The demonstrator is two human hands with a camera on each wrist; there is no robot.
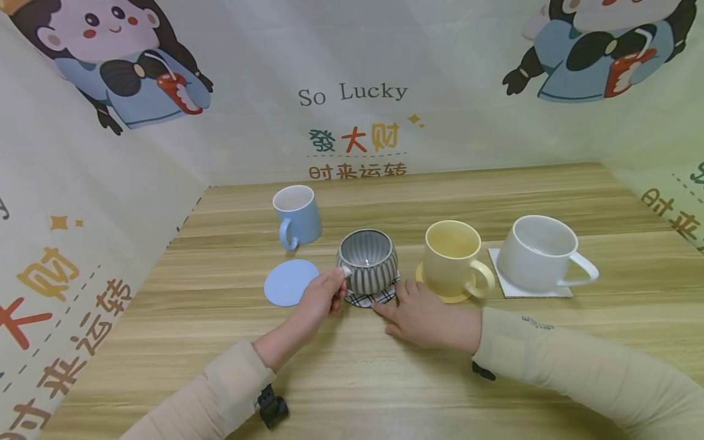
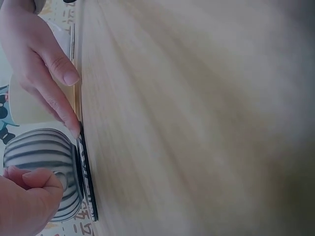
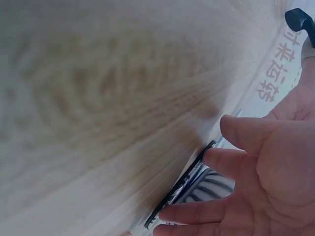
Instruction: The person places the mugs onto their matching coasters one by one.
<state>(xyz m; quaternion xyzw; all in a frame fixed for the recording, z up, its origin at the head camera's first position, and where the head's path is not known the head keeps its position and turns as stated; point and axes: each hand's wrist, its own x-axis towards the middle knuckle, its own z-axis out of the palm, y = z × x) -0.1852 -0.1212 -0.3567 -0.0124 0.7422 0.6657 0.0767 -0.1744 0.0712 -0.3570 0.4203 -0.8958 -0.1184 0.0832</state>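
Observation:
A grey striped mug stands upright on a black-and-white checked coaster in the middle of the table. My left hand pinches the mug's handle between thumb and curled fingers, which the left wrist view also shows. With fingers extended, my right hand touches the near right edge of that coaster; in the right wrist view its fingertips meet the coaster's rim. Just beyond the right hand a yellow mug sits on a yellow coaster.
A round blue coaster lies left of the striped mug, with a light blue mug on the bare wood behind it. At the right, a white mug stands on a square white coaster. A printed curtain borders the table.

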